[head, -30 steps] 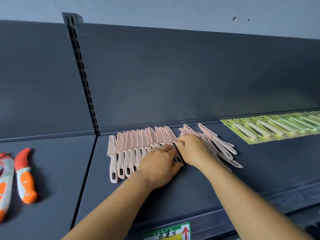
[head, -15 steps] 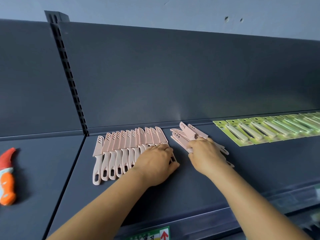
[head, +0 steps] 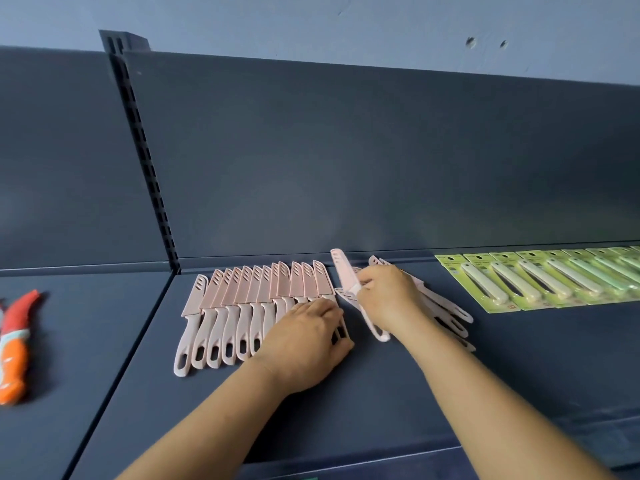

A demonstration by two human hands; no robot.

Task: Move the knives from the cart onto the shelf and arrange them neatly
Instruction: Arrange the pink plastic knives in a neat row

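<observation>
Right hand (head: pixel 388 296) pinches pink knife (head: pixel 346 277); left hand (head: pixel 304 344) steadies row (head: pixel 249 306).

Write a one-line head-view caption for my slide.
Left hand steadies the pink knife row while right hand lifts another pink knife.

We see a dark shelf (head: pixel 381 393) bearing pink knives (head: pixel 242 299), green carded packs (head: pixel 540 278), and an orange knife (head: pixel 14 358).

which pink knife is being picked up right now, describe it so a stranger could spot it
On the dark shelf, a neat row of pink knives lies left of a loose pile. Between them, the right hand pinches one pink knife. It alone is lifted, its sheathed tip pointing up toward the back panel.
</observation>
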